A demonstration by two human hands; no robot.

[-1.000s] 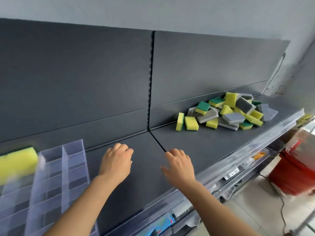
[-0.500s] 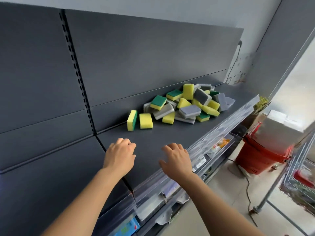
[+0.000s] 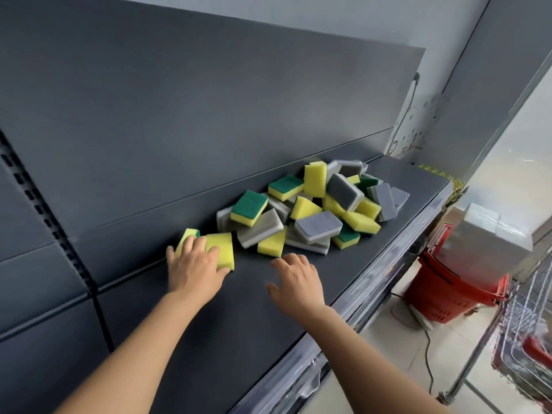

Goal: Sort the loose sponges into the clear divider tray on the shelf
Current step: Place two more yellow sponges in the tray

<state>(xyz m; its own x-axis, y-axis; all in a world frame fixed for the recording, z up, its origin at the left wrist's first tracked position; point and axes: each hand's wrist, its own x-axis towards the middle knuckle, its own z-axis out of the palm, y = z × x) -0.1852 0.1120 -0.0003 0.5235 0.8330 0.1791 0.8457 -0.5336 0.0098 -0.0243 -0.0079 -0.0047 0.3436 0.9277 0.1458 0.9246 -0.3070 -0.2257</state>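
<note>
Pile of sponges (image 3: 307, 210) lies unsorted on the shelf (image 3: 239, 318), at 1 o'clock from both hands. Divider tray is out of view, and most of the sorting looks left to do. Left hand (image 3: 194, 267) lies spread on two yellow sponges (image 3: 223, 249) at the pile's 8 o'clock edge, not clenched. Right hand (image 3: 295, 282) is released and empty, just short of the pile.

We see a loose heap of sponges (image 3: 310, 210) on the dark shelf (image 3: 254, 309), toward its right end & up against the back panel (image 3: 209, 115). They're yellow w/ green scrub faces, plus grey ones, lying flat, tilted & on edge over each other. Just left of it we see 2 more, a plain-yellow sponge (image 3: 224, 249) lying flat & a yellow/green sponge (image 3: 187, 236) on edge beside it, both under the fingers of the left hand (image 3: 194, 267).
</note>
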